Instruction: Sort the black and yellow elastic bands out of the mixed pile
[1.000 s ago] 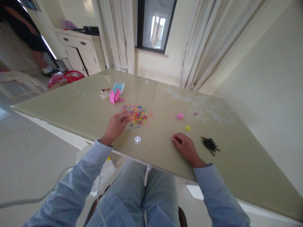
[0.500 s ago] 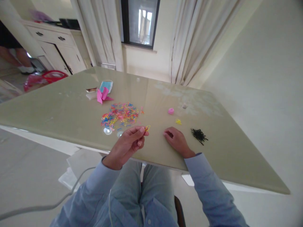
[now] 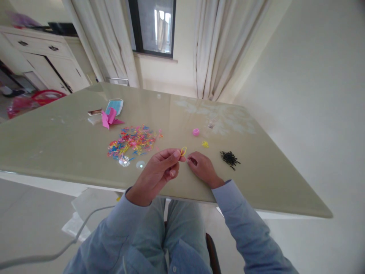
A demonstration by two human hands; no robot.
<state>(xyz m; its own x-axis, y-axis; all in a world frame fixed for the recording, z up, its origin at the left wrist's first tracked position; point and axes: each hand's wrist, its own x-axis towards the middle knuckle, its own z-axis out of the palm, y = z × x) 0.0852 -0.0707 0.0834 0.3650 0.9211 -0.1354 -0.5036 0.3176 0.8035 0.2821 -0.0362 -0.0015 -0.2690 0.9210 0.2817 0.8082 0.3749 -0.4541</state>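
My left hand (image 3: 159,171) is raised over the near side of the table, pinching a yellow rubber band (image 3: 184,151) between thumb and forefinger; part of the band loops above the fingertips. Close to its right, my right hand (image 3: 203,168) rests on the tabletop with curled fingers, and whatever they may hold is hidden. Beyond the left hand spreads a pile of multicoloured small rubber bands (image 3: 137,139). A little yellow heap of bands (image 3: 205,144) lies past the right hand, and a bunch of black hairpins (image 3: 229,159) lies to its right.
A pink ring-shaped roll (image 3: 195,132) and a small clear item (image 3: 211,125) lie farther back on the table (image 3: 273,182). At the back left are a blue face mask (image 3: 115,106) and folded pink paper (image 3: 110,118). A grey cable (image 3: 76,236) runs below the left edge.
My left hand has moved right with the yellow rubber band, nearly up to my right hand. The right hand stays curled on the table. The camera view has turned slightly right.
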